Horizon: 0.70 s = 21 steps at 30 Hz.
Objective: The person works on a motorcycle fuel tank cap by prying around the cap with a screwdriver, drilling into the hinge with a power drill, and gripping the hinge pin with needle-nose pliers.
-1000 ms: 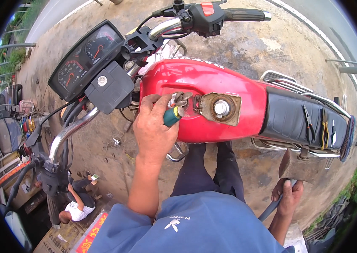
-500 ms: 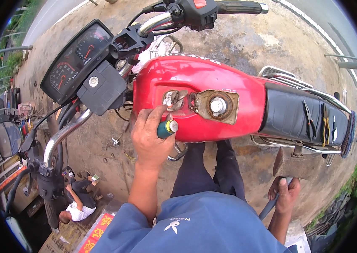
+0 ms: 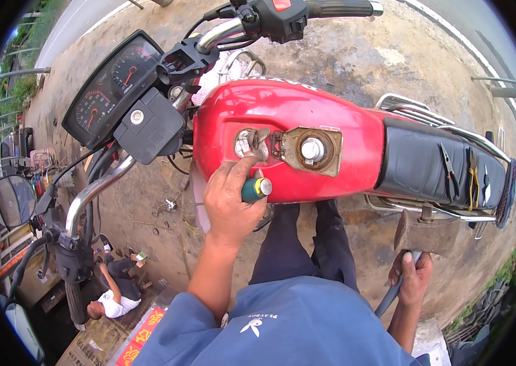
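In front of me is a motorcycle with a red fuel tank (image 3: 325, 100). My left hand (image 3: 230, 201) is closed around a green tool handle (image 3: 250, 191) with a yellow rim and metal end cap; my hand hides the rest of the tool. Its fingertips touch the tank beside a soiled recess (image 3: 246, 142) and a grey-brown crumpled piece (image 3: 262, 144). To their right sits a square metal plate (image 3: 336, 139) with a rusty ring and a shiny round centre (image 3: 313, 149). Low at the right, my right hand (image 3: 413, 277) grips a hammer (image 3: 422, 235) by its grey-blue handle, head up.
Pliers (image 3: 448, 171), yellow-handled pliers (image 3: 472, 180) and a small pale tool (image 3: 487, 186) lie on the black seat (image 3: 413, 152). Handlebars (image 3: 96, 195) and gauges (image 3: 111, 91) stand at the left. At the lower left a person (image 3: 114, 293) sits near a wooden table (image 3: 96, 341).
My left hand and the green handle have shifted slightly right along the tank. The crumpled piece by its fingertips has changed position a little. The right hand still holds the hammer low.
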Each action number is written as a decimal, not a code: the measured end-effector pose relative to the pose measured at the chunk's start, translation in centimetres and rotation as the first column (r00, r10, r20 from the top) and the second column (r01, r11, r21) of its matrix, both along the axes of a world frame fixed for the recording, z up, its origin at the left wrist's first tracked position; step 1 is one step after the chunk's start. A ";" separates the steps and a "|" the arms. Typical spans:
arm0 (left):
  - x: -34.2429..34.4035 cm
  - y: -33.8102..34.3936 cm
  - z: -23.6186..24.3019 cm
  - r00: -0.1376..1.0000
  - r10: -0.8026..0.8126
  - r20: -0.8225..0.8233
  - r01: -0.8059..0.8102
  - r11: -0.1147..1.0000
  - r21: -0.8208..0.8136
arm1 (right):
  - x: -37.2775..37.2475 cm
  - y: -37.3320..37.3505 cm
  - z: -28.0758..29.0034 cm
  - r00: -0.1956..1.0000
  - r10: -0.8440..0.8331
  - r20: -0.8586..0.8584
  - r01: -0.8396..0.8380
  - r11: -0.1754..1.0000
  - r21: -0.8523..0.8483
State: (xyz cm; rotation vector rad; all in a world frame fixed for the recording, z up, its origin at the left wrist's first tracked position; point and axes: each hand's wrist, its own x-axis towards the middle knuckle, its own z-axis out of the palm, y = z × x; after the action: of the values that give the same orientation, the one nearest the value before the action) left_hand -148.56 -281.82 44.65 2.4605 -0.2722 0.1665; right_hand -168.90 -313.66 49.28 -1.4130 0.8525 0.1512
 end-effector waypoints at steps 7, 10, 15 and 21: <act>-0.5 -0.6 -1.3 0.991 -0.111 -0.074 0.127 0.956 0.263 | -0.1 -0.2 -0.5 0.999 -0.026 -0.034 0.026 1.000 0.003; -0.7 -0.3 -1.4 0.995 -0.036 -0.090 0.050 0.987 0.151 | -0.3 -0.2 -0.5 0.998 -0.033 -0.045 0.033 0.999 -0.008; -1.0 -0.6 -1.5 0.995 -0.070 -0.066 0.079 0.986 0.145 | -0.3 -0.6 -1.0 0.997 -0.018 -0.071 0.014 0.999 -0.049; -1.1 -0.7 -1.3 0.983 -0.139 -0.123 0.164 0.961 0.223 | -0.2 -1.1 -1.8 0.995 -0.033 -0.090 0.019 0.989 -0.145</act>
State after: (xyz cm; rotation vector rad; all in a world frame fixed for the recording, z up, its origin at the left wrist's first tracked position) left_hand -149.67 -282.50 43.34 2.6558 -0.4555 -0.0659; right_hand -169.06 -314.80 47.44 -1.5382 0.9737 0.1381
